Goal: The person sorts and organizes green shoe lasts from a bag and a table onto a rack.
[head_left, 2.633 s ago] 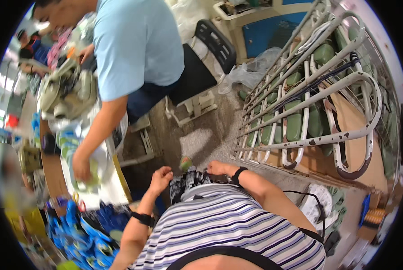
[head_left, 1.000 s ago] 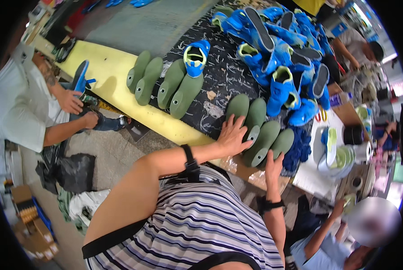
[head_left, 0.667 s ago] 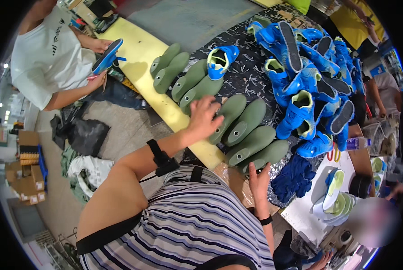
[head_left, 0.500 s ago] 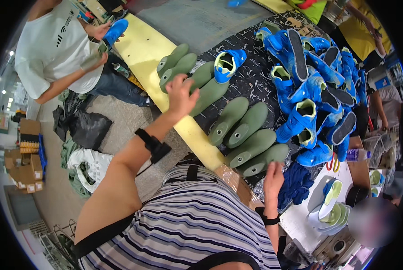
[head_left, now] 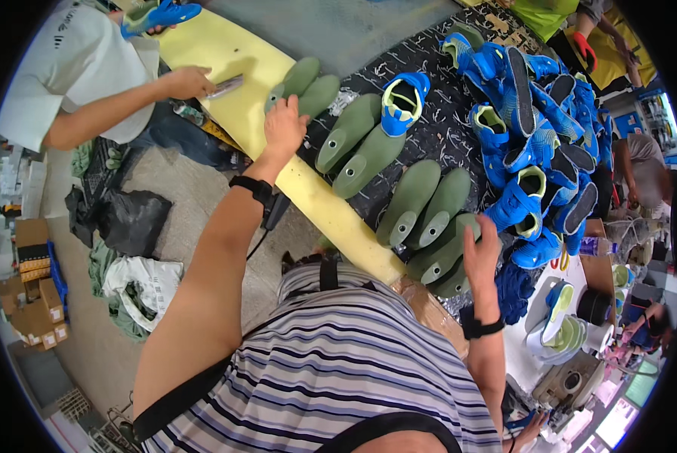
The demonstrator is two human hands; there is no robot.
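Observation:
Several dark green shoe lasts lie in pairs on the black patterned sheet along the table's near edge. My left hand (head_left: 284,132) reaches to the farthest-left pair of lasts (head_left: 317,94), fingers parted at their near ends. My right hand (head_left: 483,255) rests against the rightmost lasts (head_left: 445,253), thumb and fingers apart, hiding part of them. Between my hands lie another pair of lasts (head_left: 412,202) and a pair farther left (head_left: 351,128). One of that pair carries a blue shoe upper (head_left: 404,106) with lime lining at its far end.
A heap of blue shoes (head_left: 535,128) fills the table's right side. Yellow padding (head_left: 338,219) edges the table. At the left, a person in a white shirt (head_left: 74,60) holds a blue shoe. Dark blue cloth (head_left: 516,291) and a white table (head_left: 531,332) with insoles are on the right.
My left hand has moved up and left to the farthest pair. My right hand has risen onto the rightmost lasts. The person at the left has lowered one hand toward the padding.

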